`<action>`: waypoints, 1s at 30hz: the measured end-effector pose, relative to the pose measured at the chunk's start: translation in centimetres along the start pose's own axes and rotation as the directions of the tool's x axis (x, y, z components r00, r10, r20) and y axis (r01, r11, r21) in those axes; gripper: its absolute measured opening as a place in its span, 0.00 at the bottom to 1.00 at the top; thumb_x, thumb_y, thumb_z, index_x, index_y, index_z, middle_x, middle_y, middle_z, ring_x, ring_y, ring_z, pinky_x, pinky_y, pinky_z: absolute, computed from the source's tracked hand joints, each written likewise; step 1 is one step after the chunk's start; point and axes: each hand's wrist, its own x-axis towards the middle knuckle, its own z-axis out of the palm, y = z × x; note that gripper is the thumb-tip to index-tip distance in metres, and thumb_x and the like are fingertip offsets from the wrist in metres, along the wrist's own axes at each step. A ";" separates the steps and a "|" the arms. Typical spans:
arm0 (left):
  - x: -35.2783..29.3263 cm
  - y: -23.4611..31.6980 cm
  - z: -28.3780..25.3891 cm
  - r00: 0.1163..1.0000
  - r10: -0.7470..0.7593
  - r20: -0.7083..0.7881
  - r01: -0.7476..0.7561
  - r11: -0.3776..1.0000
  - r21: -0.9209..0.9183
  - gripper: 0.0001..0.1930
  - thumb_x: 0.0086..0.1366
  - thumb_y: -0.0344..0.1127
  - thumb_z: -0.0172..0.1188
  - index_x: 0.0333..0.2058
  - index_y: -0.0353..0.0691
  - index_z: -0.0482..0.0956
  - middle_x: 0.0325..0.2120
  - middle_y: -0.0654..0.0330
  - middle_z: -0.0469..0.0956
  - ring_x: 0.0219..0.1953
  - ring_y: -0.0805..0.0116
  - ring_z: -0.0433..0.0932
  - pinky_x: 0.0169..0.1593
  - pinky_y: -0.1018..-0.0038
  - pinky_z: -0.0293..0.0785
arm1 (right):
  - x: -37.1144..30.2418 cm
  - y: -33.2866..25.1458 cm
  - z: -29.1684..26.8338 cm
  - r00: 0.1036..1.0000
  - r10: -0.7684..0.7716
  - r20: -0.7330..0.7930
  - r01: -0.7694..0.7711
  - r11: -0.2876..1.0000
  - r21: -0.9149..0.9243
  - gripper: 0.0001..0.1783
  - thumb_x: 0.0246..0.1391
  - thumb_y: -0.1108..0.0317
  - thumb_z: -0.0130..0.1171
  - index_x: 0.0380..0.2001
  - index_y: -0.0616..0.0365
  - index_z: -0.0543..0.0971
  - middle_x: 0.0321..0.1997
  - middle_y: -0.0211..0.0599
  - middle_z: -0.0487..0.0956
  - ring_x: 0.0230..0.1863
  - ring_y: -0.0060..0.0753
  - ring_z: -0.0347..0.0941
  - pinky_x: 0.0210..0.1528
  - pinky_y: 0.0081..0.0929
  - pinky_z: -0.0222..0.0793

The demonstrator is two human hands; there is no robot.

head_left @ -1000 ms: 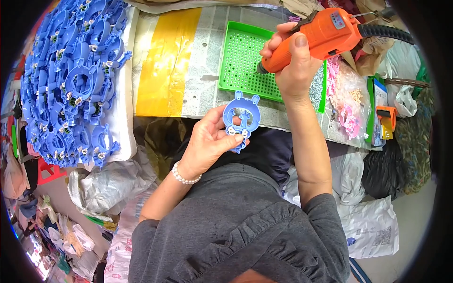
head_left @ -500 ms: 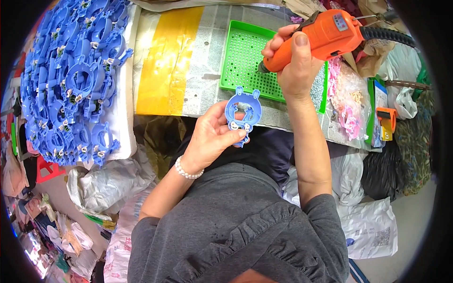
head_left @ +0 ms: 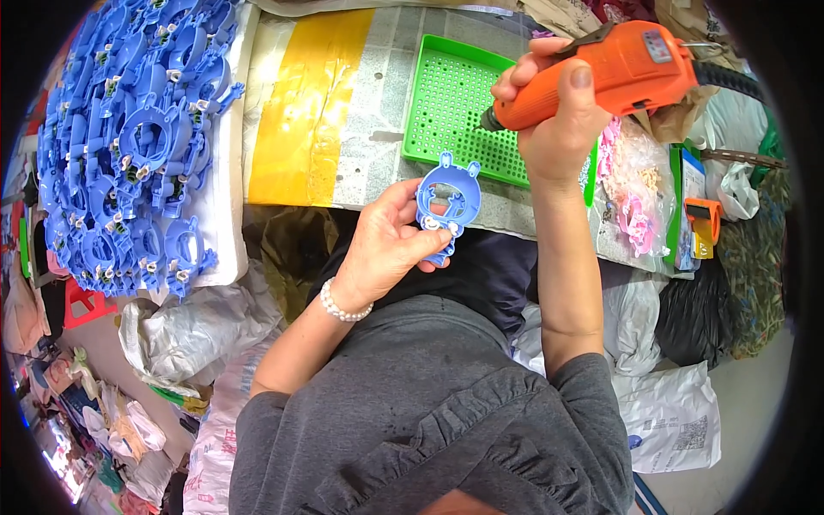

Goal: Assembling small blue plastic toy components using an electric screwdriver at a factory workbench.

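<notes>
The left hand [head_left: 386, 245] is closed around a blue plastic frame [head_left: 448, 204], thumb and fingers pinching its lower part so that the ring with its two small ears stands up over the person's lap, just off the near edge of the table [head_left: 378, 129]. The right hand [head_left: 558, 129] grips an orange power screwdriver [head_left: 614, 73], wrapped tight around its body, the dark tip pointing left and down and held above and apart from the frame, over the green perforated tray [head_left: 455, 103].

By the look of it the frame in hand is mid-way: pale fittings show on its lower side, yet the tool does not touch it. Along the table's left edge a large heap of blue frames [head_left: 129, 146] lies on a white sheet; whether those are finished I cannot tell.

A yellow sheet [head_left: 305, 112] lies between the heap and the tray, with bare grey table beside it, so there is room there. The right edge is crowded with bags of pink parts [head_left: 631, 184] and an orange clip-like tool [head_left: 704, 223].
</notes>
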 end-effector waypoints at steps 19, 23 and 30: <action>0.4 0.0 -0.1 1.000 0.010 0.003 -0.010 0.998 -0.057 0.25 0.53 0.23 0.60 0.51 0.31 0.63 0.33 0.57 0.77 0.25 0.74 0.78 0.24 0.82 0.74 | -5.9 -4.6 3.1 0.948 0.148 0.281 -0.230 0.930 0.286 0.48 0.37 0.23 0.50 0.47 0.56 0.65 0.29 0.28 0.70 0.26 0.26 0.67 0.35 0.32 0.66; 0.3 0.1 -0.1 1.000 0.022 -0.014 -0.023 0.998 -0.057 0.25 0.53 0.23 0.59 0.51 0.31 0.64 0.33 0.57 0.77 0.25 0.73 0.78 0.24 0.82 0.74 | -6.6 -5.4 3.7 0.936 0.286 0.207 -0.317 0.938 0.141 0.48 0.37 0.23 0.51 0.47 0.55 0.65 0.29 0.28 0.70 0.27 0.26 0.67 0.36 0.33 0.65; 0.2 0.2 0.2 1.000 0.013 -0.021 -0.014 0.998 -0.067 0.25 0.52 0.22 0.60 0.50 0.31 0.64 0.32 0.57 0.78 0.24 0.73 0.78 0.24 0.82 0.74 | -6.8 -4.5 3.3 0.931 0.283 0.233 -0.314 0.943 0.109 0.44 0.41 0.26 0.51 0.46 0.57 0.65 0.30 0.30 0.69 0.27 0.27 0.67 0.36 0.33 0.65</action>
